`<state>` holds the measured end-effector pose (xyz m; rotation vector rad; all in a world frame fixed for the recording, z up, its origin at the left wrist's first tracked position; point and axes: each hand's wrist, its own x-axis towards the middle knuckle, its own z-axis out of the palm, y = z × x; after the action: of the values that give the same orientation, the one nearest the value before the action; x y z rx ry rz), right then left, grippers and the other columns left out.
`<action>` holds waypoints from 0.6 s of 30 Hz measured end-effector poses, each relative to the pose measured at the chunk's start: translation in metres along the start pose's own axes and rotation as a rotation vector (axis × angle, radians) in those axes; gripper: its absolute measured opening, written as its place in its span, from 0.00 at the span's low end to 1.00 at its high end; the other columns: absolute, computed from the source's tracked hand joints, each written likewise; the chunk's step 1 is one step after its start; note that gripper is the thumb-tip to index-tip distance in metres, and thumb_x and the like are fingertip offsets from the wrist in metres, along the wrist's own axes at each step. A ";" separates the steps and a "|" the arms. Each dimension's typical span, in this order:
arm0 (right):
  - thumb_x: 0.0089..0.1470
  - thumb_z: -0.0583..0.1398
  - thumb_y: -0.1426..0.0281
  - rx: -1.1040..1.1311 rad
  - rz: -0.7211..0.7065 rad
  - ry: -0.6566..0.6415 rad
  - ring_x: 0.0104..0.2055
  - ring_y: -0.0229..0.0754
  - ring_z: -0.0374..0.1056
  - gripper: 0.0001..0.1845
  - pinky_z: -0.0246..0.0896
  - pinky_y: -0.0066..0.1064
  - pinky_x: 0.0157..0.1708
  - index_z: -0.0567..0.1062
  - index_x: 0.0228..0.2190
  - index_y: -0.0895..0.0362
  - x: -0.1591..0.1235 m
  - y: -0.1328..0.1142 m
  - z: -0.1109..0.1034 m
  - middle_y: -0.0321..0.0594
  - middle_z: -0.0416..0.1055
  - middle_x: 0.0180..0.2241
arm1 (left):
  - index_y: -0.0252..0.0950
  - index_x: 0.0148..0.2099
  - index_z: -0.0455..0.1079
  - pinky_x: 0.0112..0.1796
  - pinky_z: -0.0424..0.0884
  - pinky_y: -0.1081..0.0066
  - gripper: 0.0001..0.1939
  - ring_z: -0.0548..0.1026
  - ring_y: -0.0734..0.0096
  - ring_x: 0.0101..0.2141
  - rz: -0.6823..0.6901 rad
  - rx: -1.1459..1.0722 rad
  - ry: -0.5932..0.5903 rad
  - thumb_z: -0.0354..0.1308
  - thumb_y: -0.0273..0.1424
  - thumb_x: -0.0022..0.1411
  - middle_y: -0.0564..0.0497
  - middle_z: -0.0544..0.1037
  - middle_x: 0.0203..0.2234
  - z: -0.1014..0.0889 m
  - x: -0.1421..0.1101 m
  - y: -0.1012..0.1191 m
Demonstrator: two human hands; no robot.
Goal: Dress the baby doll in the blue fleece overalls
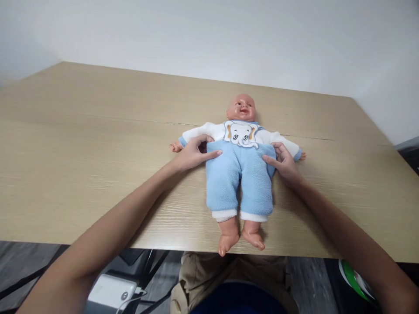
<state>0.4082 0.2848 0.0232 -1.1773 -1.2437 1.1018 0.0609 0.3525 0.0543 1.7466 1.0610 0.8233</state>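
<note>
Clock is centered on the doll, 12 = away from wearer. Doll is on the table, face up, a bit toward 3 from mid-frame, near the 6 o'clock edge. Head at 12, feet at 6, toes right at the table edge. Arms splayed, small hands out at roughly 9 and 3.

Outfit: white top, blue fleecy trousers with white cuffs, elephant-face bib across the chest, lower edge lying over the waist of the trousers.

Left hand at 9: grip closed on the trousers at hip/waist level, thumb flat on the front, fingers round the side, just under the white sleeve. Right hand at 3: grip pinching the opposite side, thumb on the front, fingers at the side, partly hidden. Trousers look spread wide between the two.

Below table level: white device with a cable between 7 and 8; green-and-white item between 4 and 5, partly covered, can't identify. Wearer's beige pants at 6. Pale wall at 12.
</note>
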 end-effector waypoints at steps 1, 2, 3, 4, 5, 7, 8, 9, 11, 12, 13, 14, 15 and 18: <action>0.43 0.83 0.42 -0.020 -0.013 0.007 0.48 0.48 0.73 0.39 0.75 0.41 0.54 0.74 0.45 0.46 -0.001 0.000 0.000 0.36 0.75 0.42 | 0.39 0.41 0.71 0.39 0.62 0.64 0.31 0.67 0.65 0.35 0.011 0.019 0.000 0.80 0.57 0.56 0.53 0.70 0.35 -0.001 0.000 -0.001; 0.43 0.83 0.41 -0.043 -0.024 0.012 0.48 0.49 0.73 0.39 0.75 0.41 0.53 0.74 0.45 0.47 -0.002 0.000 0.000 0.36 0.75 0.42 | 0.39 0.40 0.70 0.39 0.62 0.64 0.31 0.67 0.65 0.36 0.021 0.035 0.002 0.79 0.57 0.57 0.53 0.70 0.35 -0.001 0.000 -0.001; 0.44 0.82 0.41 -0.069 -0.031 0.017 0.47 0.49 0.73 0.39 0.74 0.41 0.51 0.75 0.45 0.47 -0.003 0.000 -0.001 0.36 0.74 0.41 | 0.39 0.40 0.70 0.39 0.62 0.64 0.31 0.67 0.65 0.36 0.027 0.048 0.003 0.79 0.57 0.58 0.53 0.70 0.35 -0.002 0.000 -0.002; 0.46 0.81 0.40 -0.102 -0.036 0.021 0.46 0.49 0.72 0.38 0.74 0.41 0.49 0.75 0.46 0.47 -0.004 -0.001 -0.002 0.37 0.74 0.41 | 0.39 0.40 0.69 0.40 0.62 0.64 0.31 0.67 0.65 0.36 0.030 0.058 0.007 0.79 0.57 0.58 0.53 0.69 0.35 -0.002 0.000 -0.003; 0.48 0.80 0.40 -0.145 -0.043 0.026 0.45 0.49 0.72 0.37 0.73 0.41 0.46 0.75 0.47 0.47 -0.006 -0.002 -0.004 0.37 0.74 0.41 | 0.39 0.41 0.69 0.40 0.62 0.63 0.32 0.67 0.64 0.37 0.031 0.066 0.012 0.78 0.58 0.59 0.53 0.69 0.35 -0.003 -0.001 -0.004; 0.55 0.77 0.42 -0.269 -0.093 0.034 0.42 0.48 0.72 0.32 0.72 0.41 0.43 0.76 0.48 0.48 -0.010 -0.007 -0.010 0.38 0.74 0.41 | 0.39 0.42 0.68 0.41 0.63 0.63 0.32 0.67 0.63 0.38 0.030 0.086 0.019 0.77 0.60 0.60 0.53 0.70 0.36 -0.003 -0.002 -0.005; 0.59 0.75 0.43 -0.353 -0.148 0.041 0.42 0.49 0.72 0.29 0.72 0.43 0.44 0.76 0.49 0.48 -0.012 -0.010 -0.014 0.39 0.75 0.41 | 0.39 0.43 0.69 0.41 0.63 0.63 0.32 0.68 0.63 0.38 0.030 0.099 0.022 0.76 0.60 0.61 0.52 0.71 0.36 -0.003 -0.003 -0.005; 0.62 0.73 0.45 -0.452 -0.220 0.058 0.42 0.49 0.71 0.26 0.72 0.45 0.46 0.76 0.50 0.48 -0.013 -0.013 -0.020 0.40 0.76 0.42 | 0.40 0.43 0.69 0.41 0.64 0.63 0.32 0.68 0.63 0.38 0.034 0.114 0.027 0.75 0.61 0.62 0.52 0.71 0.36 -0.003 -0.004 -0.005; 0.67 0.69 0.49 -0.660 -0.380 0.112 0.44 0.52 0.71 0.21 0.72 0.50 0.51 0.77 0.51 0.49 -0.013 -0.019 -0.032 0.44 0.77 0.46 | 0.40 0.45 0.68 0.41 0.65 0.62 0.32 0.69 0.62 0.38 0.061 0.134 0.050 0.74 0.61 0.64 0.52 0.72 0.37 -0.002 -0.005 -0.006; 0.68 0.68 0.51 -0.752 -0.444 0.143 0.46 0.54 0.72 0.20 0.71 0.53 0.53 0.77 0.52 0.50 -0.012 -0.021 -0.040 0.46 0.78 0.48 | 0.41 0.45 0.67 0.41 0.66 0.62 0.31 0.70 0.63 0.38 0.083 0.138 0.073 0.72 0.61 0.67 0.51 0.73 0.38 -0.001 -0.005 -0.006; 0.68 0.68 0.52 -0.830 -0.489 0.168 0.48 0.57 0.72 0.20 0.71 0.56 0.55 0.77 0.53 0.50 -0.010 -0.022 -0.047 0.49 0.78 0.49 | 0.41 0.45 0.65 0.41 0.67 0.62 0.31 0.71 0.63 0.38 0.111 0.142 0.111 0.70 0.62 0.69 0.51 0.74 0.39 0.000 -0.005 -0.006; 0.67 0.67 0.53 -0.890 -0.518 0.180 0.50 0.59 0.72 0.21 0.70 0.58 0.57 0.77 0.54 0.50 -0.008 -0.022 -0.054 0.50 0.78 0.51 | 0.41 0.46 0.65 0.41 0.68 0.61 0.30 0.71 0.63 0.38 0.141 0.155 0.163 0.67 0.62 0.72 0.50 0.75 0.40 0.002 -0.005 -0.006; 0.67 0.67 0.53 -0.935 -0.533 0.176 0.53 0.62 0.73 0.22 0.69 0.60 0.59 0.77 0.55 0.50 -0.006 -0.021 -0.061 0.52 0.78 0.53 | 0.41 0.47 0.65 0.43 0.70 0.60 0.28 0.72 0.62 0.38 0.177 0.181 0.225 0.63 0.61 0.75 0.49 0.76 0.41 0.004 -0.003 -0.005; 0.65 0.68 0.51 -1.035 -0.528 0.113 0.61 0.67 0.73 0.30 0.66 0.63 0.64 0.75 0.62 0.51 0.002 -0.013 -0.079 0.56 0.79 0.60 | 0.41 0.51 0.67 0.50 0.72 0.55 0.24 0.74 0.57 0.44 0.325 0.335 0.397 0.56 0.58 0.82 0.45 0.78 0.46 0.011 0.005 0.005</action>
<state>0.4867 0.2826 0.0382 -1.4630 -1.9611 -0.0695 0.0739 0.3524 0.0554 2.1293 1.2450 1.2948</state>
